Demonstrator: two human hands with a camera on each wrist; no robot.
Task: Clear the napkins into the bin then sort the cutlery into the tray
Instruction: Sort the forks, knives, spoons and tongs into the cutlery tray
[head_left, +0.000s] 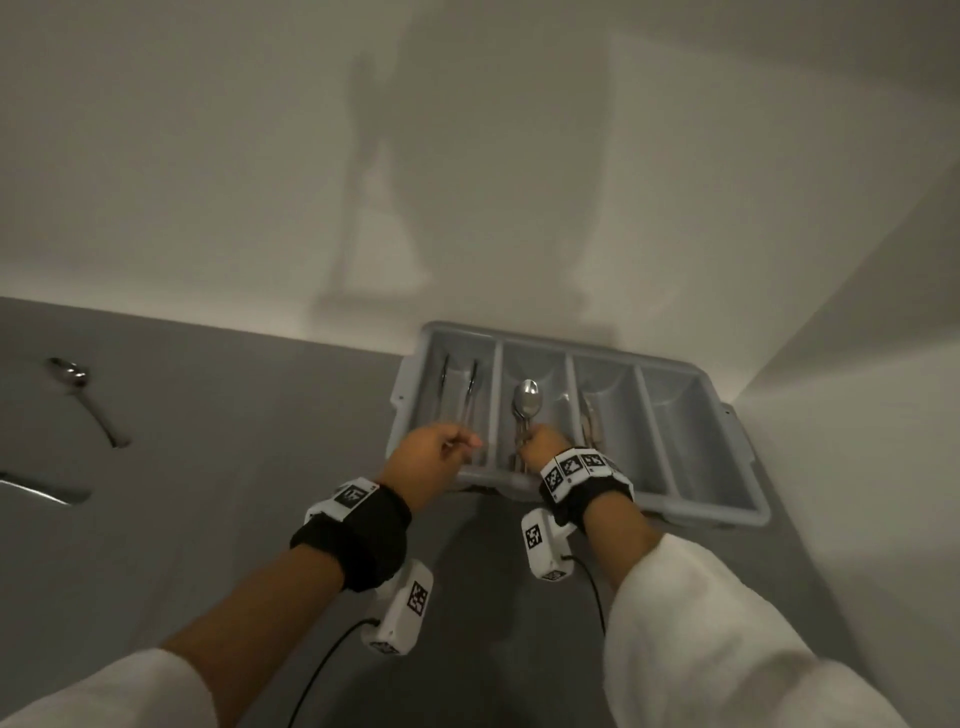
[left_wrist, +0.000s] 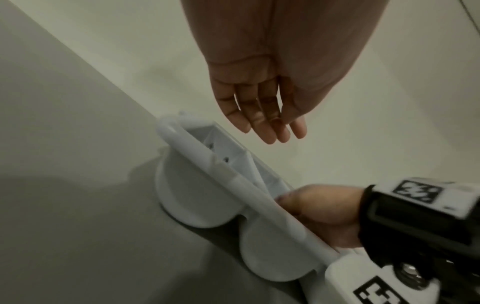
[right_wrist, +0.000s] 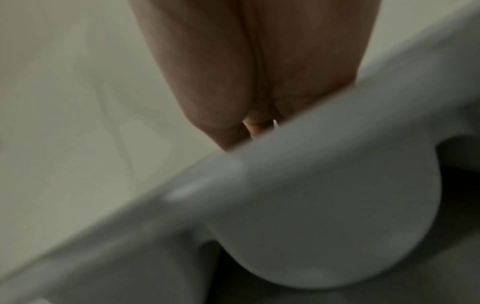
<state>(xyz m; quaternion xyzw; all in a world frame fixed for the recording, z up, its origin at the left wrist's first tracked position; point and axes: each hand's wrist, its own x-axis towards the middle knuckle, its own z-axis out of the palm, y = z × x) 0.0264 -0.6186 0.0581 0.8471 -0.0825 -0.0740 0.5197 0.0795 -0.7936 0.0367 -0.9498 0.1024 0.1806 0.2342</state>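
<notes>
The grey four-slot cutlery tray (head_left: 701, 506) stands against the wall at the right. My left hand (head_left: 441, 452) hovers over the near end of its leftmost slot, where two utensils (head_left: 470, 389) lie. In the left wrist view the left hand (left_wrist: 259, 115) shows relaxed, nearly straight fingers and holds nothing. My right hand (head_left: 540, 441) reaches into the second slot and grips the handle of a spoon (head_left: 527, 400) whose bowl points at the wall. In the right wrist view the tray rim (right_wrist: 311, 154) hides most of the right hand (right_wrist: 233, 82).
A loose spoon (head_left: 78, 384) and a knife (head_left: 47, 488) lie on the grey table (head_left: 234, 467) at the far left. More cutlery (head_left: 592, 421) lies in the tray's third slot. Walls close off the back and right side.
</notes>
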